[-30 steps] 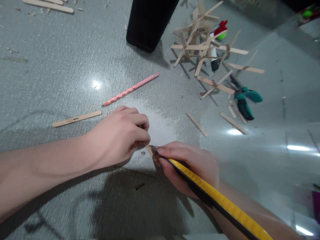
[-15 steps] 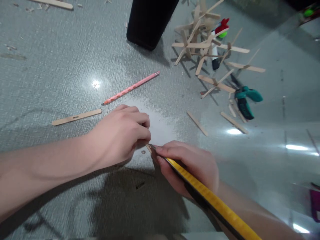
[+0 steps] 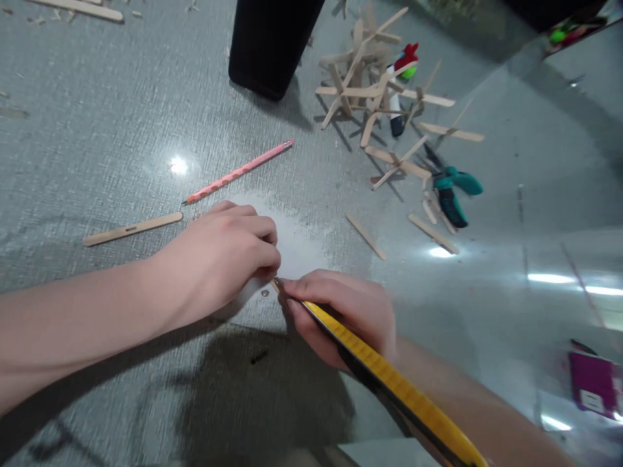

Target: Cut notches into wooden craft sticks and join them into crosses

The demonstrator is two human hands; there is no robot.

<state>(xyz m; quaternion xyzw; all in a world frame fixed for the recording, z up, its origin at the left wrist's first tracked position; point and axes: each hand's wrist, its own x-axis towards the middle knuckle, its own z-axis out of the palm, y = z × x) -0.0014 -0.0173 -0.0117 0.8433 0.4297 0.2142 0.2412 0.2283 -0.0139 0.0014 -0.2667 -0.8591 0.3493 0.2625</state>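
Spreading beneath everything is the grey tabletop (image 3: 121, 136). The left hand (image 3: 224, 253) curls knuckles-up, fingertips hidden, so its grip cannot be told. In the right hand (image 3: 357, 301), the grip pinches a yellow-and-black cutter (image 3: 389, 371), its front end at a small wooden stick (image 3: 275, 285) between the hands.

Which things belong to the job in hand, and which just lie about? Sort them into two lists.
Apparently in the job:
yellow-and-black cutter, in the right hand
wooden piece, mostly hidden, at the left hand

Lying about, though some may belong:
pink pencil
slotted stick
teal-handled pliers
crossed sticks
black object at the top edge
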